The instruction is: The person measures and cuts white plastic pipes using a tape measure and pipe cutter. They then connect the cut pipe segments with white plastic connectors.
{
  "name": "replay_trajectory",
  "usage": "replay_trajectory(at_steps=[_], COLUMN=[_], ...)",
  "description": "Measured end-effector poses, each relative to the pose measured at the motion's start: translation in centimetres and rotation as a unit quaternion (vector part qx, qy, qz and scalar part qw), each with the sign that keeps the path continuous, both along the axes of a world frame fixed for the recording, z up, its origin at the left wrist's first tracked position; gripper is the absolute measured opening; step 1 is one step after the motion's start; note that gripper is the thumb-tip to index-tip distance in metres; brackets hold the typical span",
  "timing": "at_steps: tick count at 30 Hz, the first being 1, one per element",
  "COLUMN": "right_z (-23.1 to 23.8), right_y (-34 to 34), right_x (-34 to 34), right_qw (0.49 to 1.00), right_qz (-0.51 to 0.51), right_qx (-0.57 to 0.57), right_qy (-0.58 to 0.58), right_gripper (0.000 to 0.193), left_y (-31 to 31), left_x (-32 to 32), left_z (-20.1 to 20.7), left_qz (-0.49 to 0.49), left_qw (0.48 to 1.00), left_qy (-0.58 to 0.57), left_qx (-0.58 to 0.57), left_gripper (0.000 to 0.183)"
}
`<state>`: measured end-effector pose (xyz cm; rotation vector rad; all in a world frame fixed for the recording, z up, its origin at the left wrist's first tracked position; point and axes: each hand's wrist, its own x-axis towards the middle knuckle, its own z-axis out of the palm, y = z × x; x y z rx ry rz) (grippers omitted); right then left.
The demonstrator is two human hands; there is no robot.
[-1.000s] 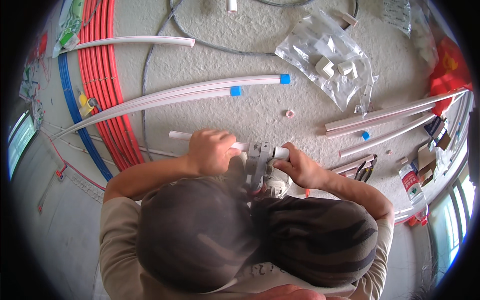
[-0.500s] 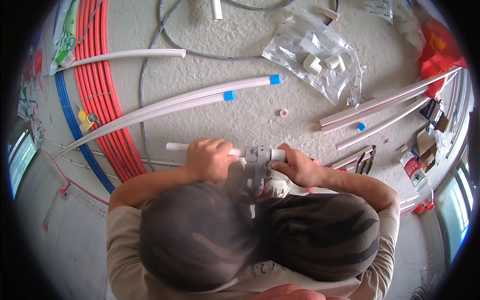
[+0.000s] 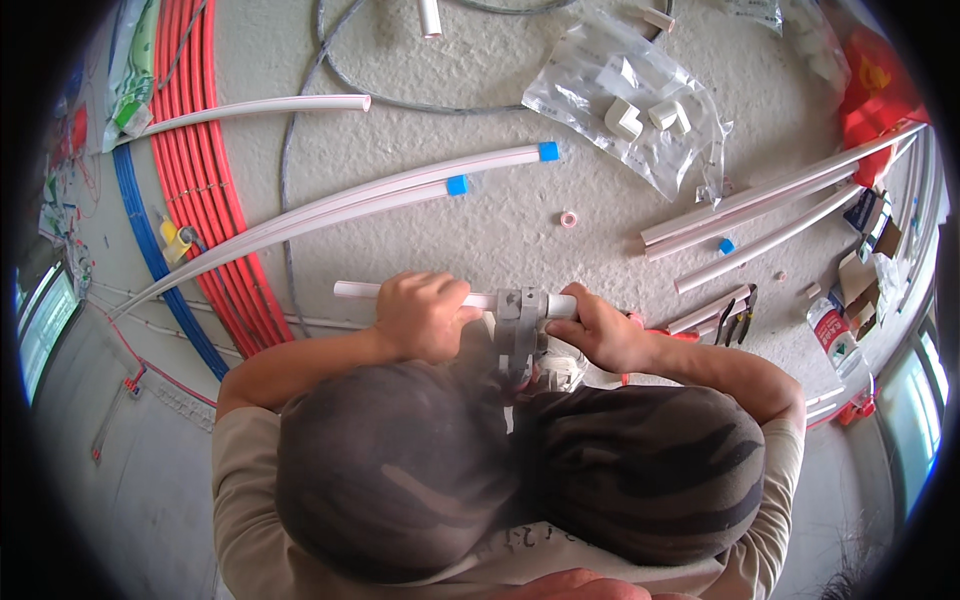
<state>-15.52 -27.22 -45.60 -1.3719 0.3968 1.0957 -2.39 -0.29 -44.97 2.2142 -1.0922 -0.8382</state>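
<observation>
My left hand [image 3: 422, 316] is wrapped round a white plastic pipe [image 3: 356, 290] with a red stripe, just left of a grey pipe-welding heater [image 3: 518, 335]. The pipe's right end goes into the heater's left side. On the other side, my right hand [image 3: 606, 330] grips a short white pipe fitting [image 3: 560, 306] between thumb and fingers, against the heater's right face. The fitting's exact shape is partly hidden by my fingers. The heater stands upright between my knees, its lower part hidden by dark patterned trousers [image 3: 640, 470].
Two long white pipes [image 3: 370, 205] with blue ends lie ahead, across red pipes [image 3: 195, 150] and blue pipes [image 3: 150, 240]. A clear bag [image 3: 590, 80] holds white elbows. Right are more pipes [image 3: 760, 215], pliers [image 3: 740, 315], a bottle [image 3: 832, 330] and an opened box [image 3: 860, 280].
Both hands and the heater appear very slightly further right in the picture, while the floor also shifts a little. Both grips stay the same.
</observation>
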Motion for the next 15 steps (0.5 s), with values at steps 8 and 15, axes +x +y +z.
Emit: replay_trajectory(at_steps=[8, 15], right_z=[0.3, 0.5], right_y=[0.2, 0.4], right_x=[-0.2, -0.3], right_qw=[1.000, 1.000], right_qz=[-0.002, -0.024], right_qx=[-0.020, -0.016], right_qy=[-0.012, 0.003], right_gripper=[0.035, 0.034], left_y=[0.1, 0.1], left_x=[-0.1, -0.4], left_z=[0.3, 0.4], left_qz=[0.000, 0.006], left_qw=[1.000, 1.000], left_qy=[0.003, -0.003], left_qx=[0.011, 0.005], left_gripper=[0.024, 0.022])
